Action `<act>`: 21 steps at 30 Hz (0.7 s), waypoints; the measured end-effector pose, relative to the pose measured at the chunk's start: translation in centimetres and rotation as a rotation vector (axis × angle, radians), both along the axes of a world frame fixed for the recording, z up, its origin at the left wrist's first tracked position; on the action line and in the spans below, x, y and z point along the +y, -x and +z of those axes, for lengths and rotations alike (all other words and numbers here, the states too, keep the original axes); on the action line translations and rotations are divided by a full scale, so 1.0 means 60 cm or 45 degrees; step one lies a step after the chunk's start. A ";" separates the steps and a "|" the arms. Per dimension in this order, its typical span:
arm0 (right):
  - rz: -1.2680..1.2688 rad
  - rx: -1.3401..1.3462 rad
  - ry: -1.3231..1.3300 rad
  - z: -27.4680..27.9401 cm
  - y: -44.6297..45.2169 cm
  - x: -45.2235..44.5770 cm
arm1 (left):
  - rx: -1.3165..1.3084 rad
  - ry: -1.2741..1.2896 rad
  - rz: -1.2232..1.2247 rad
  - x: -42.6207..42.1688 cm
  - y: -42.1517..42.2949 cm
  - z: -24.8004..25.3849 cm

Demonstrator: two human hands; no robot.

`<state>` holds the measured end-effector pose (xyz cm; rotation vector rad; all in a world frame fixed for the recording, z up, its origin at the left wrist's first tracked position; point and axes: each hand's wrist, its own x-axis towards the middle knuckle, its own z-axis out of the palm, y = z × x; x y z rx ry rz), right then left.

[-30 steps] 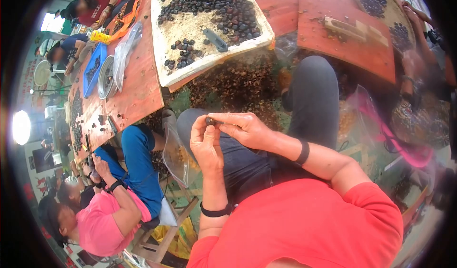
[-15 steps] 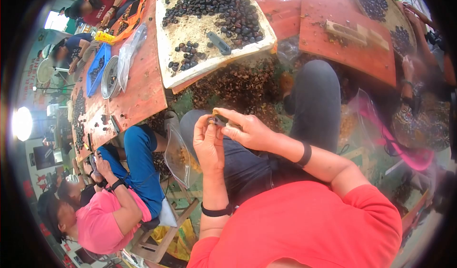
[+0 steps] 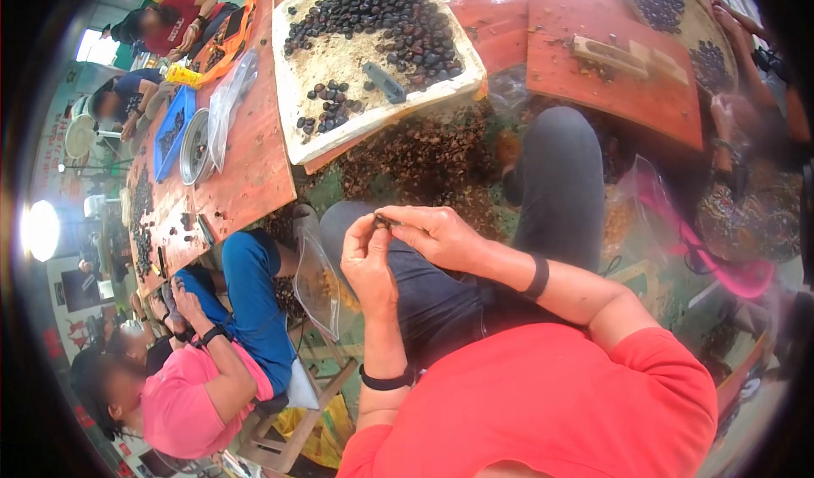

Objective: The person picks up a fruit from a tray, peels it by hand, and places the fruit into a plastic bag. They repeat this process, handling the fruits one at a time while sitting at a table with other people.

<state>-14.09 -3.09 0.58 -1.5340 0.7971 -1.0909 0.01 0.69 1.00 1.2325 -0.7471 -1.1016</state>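
A small dark piece (image 3: 386,221), which looks like one of the dark nuts, is pinched at the fingertips of my left hand (image 3: 369,262) above my lap. Close against it is my right hand (image 3: 439,236), its thumb and forefinger pressed together at the same spot. Whether a small tool sits in the right fingers is hidden. Beyond my knees stands a white foam tray (image 3: 292,113) with a heap of dark round nuts (image 3: 398,11). A smaller group of nuts (image 3: 331,105) and a grey-handled tool (image 3: 384,82) lie in its near part.
Red tables (image 3: 246,173) bear a blue tray (image 3: 175,130), a metal bowl (image 3: 197,147) and plastic bags. A wooden block (image 3: 610,55) is on the right table. Dark shells (image 3: 424,168) litter the floor. A person in pink (image 3: 191,406) sits at left; other people work around.
My hands have drawn closer together at the fingertips, and the dark piece has turned and shows less. The view has shifted slightly.
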 end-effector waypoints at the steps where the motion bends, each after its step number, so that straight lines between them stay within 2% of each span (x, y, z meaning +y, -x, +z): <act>1: -0.003 0.001 0.000 -0.002 -0.001 0.000 | 0.001 0.000 -0.003 0.001 0.001 -0.002; 4: 0.001 -0.062 -0.126 -0.006 0.000 -0.002 | 0.025 0.026 -0.006 0.000 0.016 0.006; 6: 0.066 -0.189 -0.460 0.000 0.000 -0.001 | 0.247 0.037 0.080 -0.003 0.024 0.019; 9: 0.223 -0.039 -0.558 0.026 0.009 0.003 | 0.286 0.050 0.043 -0.003 0.012 0.011; 12: 0.168 -0.087 -0.378 0.018 0.005 0.008 | 0.268 0.076 0.009 -0.002 0.007 0.005; 21: 0.107 -0.040 -0.258 0.002 0.002 0.005 | 0.248 0.044 0.059 0.000 0.003 -0.011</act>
